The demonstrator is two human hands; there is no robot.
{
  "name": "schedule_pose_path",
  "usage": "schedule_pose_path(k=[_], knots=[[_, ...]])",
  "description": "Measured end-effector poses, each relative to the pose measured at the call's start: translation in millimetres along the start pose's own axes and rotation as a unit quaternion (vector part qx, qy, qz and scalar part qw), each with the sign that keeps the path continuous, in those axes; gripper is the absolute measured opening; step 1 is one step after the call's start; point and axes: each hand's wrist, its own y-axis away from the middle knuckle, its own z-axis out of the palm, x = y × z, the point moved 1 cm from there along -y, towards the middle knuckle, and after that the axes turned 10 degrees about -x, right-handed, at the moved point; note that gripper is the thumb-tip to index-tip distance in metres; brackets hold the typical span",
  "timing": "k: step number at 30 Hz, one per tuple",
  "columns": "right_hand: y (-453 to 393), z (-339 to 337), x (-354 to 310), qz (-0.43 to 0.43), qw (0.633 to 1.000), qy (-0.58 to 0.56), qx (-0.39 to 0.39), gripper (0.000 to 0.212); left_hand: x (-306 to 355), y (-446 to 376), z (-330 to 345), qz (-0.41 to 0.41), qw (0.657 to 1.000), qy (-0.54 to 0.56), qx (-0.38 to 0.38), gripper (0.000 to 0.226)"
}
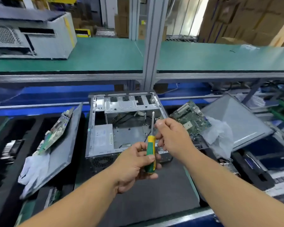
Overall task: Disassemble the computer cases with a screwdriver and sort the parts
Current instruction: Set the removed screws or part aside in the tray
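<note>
An open grey computer case (125, 104) lies on its side in the middle of the bench, its power supply (102, 136) still at the near left inside. My left hand (134, 163) grips the green and yellow handle of a screwdriver (150, 154), whose shaft points up over the case. My right hand (172, 133) hovers just right of the shaft with fingers curled, pinching something small that I cannot make out. A green motherboard (191, 119) lies right of the case. Another board (59, 128) leans on a grey side panel (64, 153) at the left.
A second computer case (39, 40) sits on the green upper shelf at far left. A grey panel (236, 122) and a clear plastic bag (220, 136) lie at the right. Black foam trays (10, 145) flank the bench. An aluminium post (152, 46) rises behind the case.
</note>
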Motion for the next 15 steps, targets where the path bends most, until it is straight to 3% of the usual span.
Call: schedule_pose_path(k=[2, 7, 15], knots=[[-4.0, 25.6, -8.7, -0.01, 0.997, 0.064, -0.041, 0.031, 3.0, 16.6, -12.7, 0.009, 1.0, -0.011, 0.023, 0.034], [2.9, 91.2, 2.4, 0.007, 0.988, 0.095, -0.124, 0.029, -14.4, 69.2, -44.0, -0.003, 0.995, -0.037, 0.091, 0.046], [27.5, 178.2, 27.6, 0.034, 0.959, 0.141, -0.243, 0.026, -61.2, 124.0, -63.3, -0.059, 0.977, -0.039, 0.2, 0.043]])
